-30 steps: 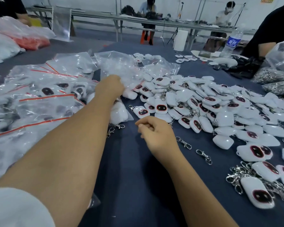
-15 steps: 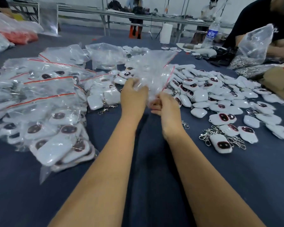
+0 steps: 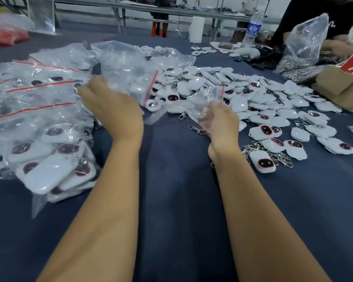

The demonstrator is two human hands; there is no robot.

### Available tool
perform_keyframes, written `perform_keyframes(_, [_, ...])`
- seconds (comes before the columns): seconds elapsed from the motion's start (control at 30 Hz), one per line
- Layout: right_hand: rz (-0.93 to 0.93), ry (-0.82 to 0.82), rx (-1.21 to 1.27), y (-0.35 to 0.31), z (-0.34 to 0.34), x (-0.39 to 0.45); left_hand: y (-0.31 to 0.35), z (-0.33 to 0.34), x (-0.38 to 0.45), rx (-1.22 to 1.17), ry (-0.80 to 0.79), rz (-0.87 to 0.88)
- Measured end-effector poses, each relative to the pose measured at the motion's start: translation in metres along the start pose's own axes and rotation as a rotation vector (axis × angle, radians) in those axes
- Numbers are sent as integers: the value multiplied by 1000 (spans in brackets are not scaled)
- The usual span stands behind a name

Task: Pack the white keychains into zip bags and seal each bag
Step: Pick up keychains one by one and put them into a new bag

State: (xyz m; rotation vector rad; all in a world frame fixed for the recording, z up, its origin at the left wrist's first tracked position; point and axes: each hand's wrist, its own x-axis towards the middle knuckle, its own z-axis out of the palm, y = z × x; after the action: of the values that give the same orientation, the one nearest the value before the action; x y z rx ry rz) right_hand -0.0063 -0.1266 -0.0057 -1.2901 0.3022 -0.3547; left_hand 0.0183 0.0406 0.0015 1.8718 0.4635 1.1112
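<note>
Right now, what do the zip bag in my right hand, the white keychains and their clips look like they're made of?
Zip bag: thin clear plastic film, glossy and crinkled, with a red zip strip; the right hand shows through it.
White keychains: probably hard moulded plastic, smooth with soft highlights, plus a dark glossy inset.
Clips: likely metal, silvery and shiny.

I see even, soft overhead light and faint shadows. Glare streaks the plastic bags (image 3: 39,94). My left hand (image 3: 112,110) smears with motion blur; wide-angle bending warps the edges.
</note>
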Motion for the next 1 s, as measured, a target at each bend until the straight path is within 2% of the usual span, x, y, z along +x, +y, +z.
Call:
perform_keyframes(0.1, [78, -23, 28, -5, -3, 2, -3, 4, -3, 365, -217, -50])
perform_keyframes(0.2, [106, 4, -71, -5, -2, 3, 3, 4, -10, 459, -236, -18])
perform_keyframes(0.23, [86, 14, -107, -3, -2, 3, 7, 2, -13, 428, -189, 28])
perform_keyframes(0.3, [1, -16, -157, 1, -2, 4, 12, -1, -14, 218, -79, 206])
perform_keyframes(0.33, [-35, -33, -164, 3, -3, 4, 14, 0, -16, 56, -88, 329])
perform_keyframes(0.4, [-55, -26, -145, 1, -4, 5, 15, 7, -22, -240, -291, 495])
perform_keyframes(0.47, [-28, 27, -114, -4, -5, 7, 15, 14, -32, -342, -588, 404])
perform_keyframes(0.5, [-1, 63, -93, -6, -7, 8, 14, 18, -38, -326, -671, 325])
perform_keyframes(0.57, [74, 89, 69, -9, -10, 8, 9, 24, -43, -276, -683, 198])
perform_keyframes(0.6, [107, 49, 222, -10, -12, 6, 6, 26, -42, -273, -671, 106])
perform_keyframes(0.67, [138, -53, 488, -12, -13, 1, 3, 28, -32, -367, -716, -159])
perform_keyframes(0.73, [139, -107, 593, -13, -13, 0, 4, 27, -24, -470, -792, -339])
perform_keyframes(0.87, [123, -161, 615, -14, -12, -4, 8, 21, -21, -493, -928, -378])
perform_keyframes(1.0, [121, -118, 511, -11, -11, -2, 0, 17, -18, -510, -986, -381])
